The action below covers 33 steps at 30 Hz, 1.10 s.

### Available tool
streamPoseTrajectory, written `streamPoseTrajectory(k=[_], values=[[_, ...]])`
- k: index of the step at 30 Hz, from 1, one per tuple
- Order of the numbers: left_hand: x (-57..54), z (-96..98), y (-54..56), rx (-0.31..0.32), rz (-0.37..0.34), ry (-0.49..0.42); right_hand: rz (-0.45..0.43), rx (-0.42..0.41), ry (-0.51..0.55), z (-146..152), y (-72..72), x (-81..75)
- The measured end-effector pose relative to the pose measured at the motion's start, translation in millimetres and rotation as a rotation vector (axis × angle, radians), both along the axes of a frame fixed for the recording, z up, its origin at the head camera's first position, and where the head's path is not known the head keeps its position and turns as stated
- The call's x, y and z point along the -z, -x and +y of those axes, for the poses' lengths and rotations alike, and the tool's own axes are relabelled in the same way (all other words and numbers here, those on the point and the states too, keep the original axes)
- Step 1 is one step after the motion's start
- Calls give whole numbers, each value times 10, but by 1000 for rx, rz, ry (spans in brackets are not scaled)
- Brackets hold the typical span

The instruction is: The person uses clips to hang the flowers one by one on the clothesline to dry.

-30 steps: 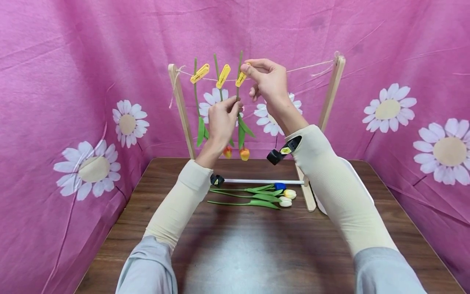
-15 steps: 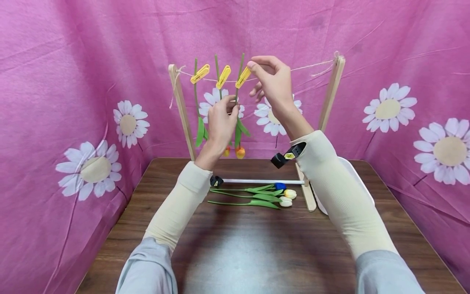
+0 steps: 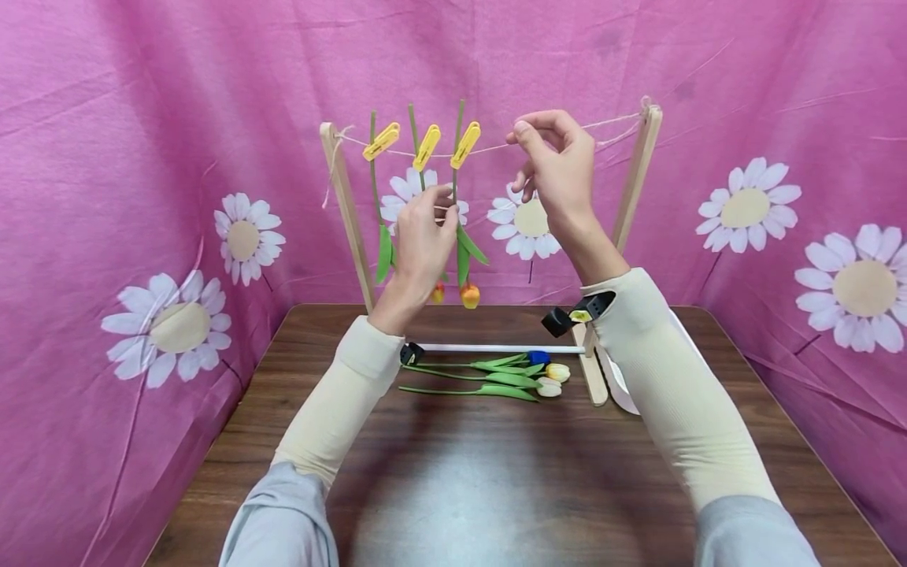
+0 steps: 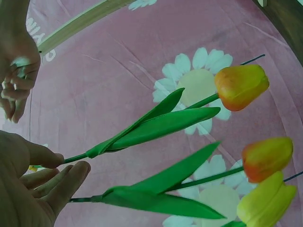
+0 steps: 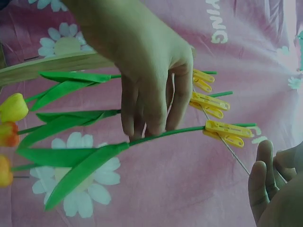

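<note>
Three artificial tulips hang head down from a string (image 3: 489,149), each stem held by a yellow clothespin. At the rightmost tulip (image 3: 470,296), my left hand (image 3: 423,236) has its fingers loosely bent beside the stem, with a gap between thumb and fingers. In the left wrist view its thumb lies close to that stem (image 4: 75,157). My right hand (image 3: 563,161) is apart from the rightmost clothespin (image 3: 465,145), off to its right and near the string. Its thumb and index tips are close together; no object shows between them. The middle tulip (image 3: 438,294) is partly behind my left hand.
Two wooden posts (image 3: 347,213) carry the string, with a white rod (image 3: 503,349) low between them. Several tulips, blue and white (image 3: 549,387), lie on the brown table (image 3: 453,472). A white tray (image 3: 623,386) sits behind my right forearm.
My right hand has let go of the rightmost clothespin and moved right. My left thumb and fingers have loosened at the stem, and the tulip has swung slightly. The clothespin stays on the string.
</note>
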<state>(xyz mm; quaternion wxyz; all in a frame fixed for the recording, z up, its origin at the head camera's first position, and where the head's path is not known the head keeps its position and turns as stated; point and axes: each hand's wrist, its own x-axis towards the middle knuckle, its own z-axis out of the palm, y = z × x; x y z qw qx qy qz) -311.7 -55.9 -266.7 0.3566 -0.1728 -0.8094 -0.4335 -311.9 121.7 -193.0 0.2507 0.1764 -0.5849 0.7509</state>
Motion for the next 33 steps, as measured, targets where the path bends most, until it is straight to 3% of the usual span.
streamPoseTrajectory(k=[6, 12, 24, 33], values=[[29, -104, -67, -16, 4, 41, 5, 12, -35, 137, -62, 83], [100, -244, -104, 25, -21, 36, 10, 25, -85, 325, -123, 208], [381, -562, -141, 147, -159, -6, -44, 137, -283, 792, -194, 477], [661, -779, -150, 244, -313, -21, -63, 130, -235, 1179, -209, 687]])
